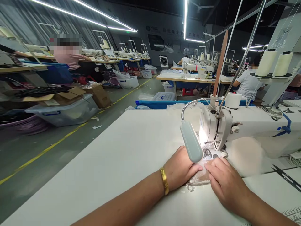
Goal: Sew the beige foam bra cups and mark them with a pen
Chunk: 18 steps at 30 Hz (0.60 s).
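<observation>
A small see-through plastic piece (pixel 199 177) lies at the needle area of a white sewing machine (pixel 256 122). One metal ring (pixel 191 187) shows at its near edge, and round metal parts (pixel 207 153) glint by the presser foot. My left hand (pixel 178 168), above a gold bracelet, holds the piece's left side with the thumb on top; a grey-green lamp head (pixel 191 141) hides some of its fingers. From the right, my right hand (pixel 227 182) presses its bunched fingertips onto the same piece, close to the presser foot.
Black thread snips (pixel 287 177) and a ruler (pixel 295 213) lie at the right. Cream thread cones (pixel 266 64) stand behind the machine. Plastic tubs (pixel 66 110) and cardboard boxes (pixel 97 95) line the aisle at left. Other people sit at machines farther off.
</observation>
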Each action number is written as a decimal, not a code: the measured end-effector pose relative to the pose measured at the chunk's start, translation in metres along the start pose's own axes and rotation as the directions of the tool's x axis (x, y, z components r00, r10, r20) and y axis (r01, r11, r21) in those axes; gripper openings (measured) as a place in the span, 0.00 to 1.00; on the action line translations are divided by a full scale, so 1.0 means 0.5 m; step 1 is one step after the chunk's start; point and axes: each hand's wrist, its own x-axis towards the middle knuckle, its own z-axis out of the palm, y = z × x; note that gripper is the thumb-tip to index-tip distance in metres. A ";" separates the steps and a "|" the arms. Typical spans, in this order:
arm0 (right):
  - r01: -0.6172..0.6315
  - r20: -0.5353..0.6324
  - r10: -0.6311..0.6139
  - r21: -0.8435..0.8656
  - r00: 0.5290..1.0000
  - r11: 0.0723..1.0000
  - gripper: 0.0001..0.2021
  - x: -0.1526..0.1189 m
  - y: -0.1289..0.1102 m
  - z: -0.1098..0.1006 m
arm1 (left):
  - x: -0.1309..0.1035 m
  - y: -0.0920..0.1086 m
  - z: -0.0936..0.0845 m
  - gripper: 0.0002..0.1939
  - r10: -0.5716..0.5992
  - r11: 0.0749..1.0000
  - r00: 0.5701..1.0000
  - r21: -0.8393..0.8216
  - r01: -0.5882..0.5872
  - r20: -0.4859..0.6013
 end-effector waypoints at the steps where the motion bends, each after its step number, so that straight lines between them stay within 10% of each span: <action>1: -0.004 0.002 0.004 0.000 1.000 1.000 0.16 0.000 -0.001 0.001 | 0.001 -0.001 -0.001 0.09 0.002 1.000 1.000 0.000 -0.002 0.005; 18: -0.012 0.000 0.012 -0.005 1.000 1.000 0.15 0.000 0.002 0.010 | -0.008 0.000 0.005 0.12 0.094 0.991 0.995 0.092 -0.092 -0.018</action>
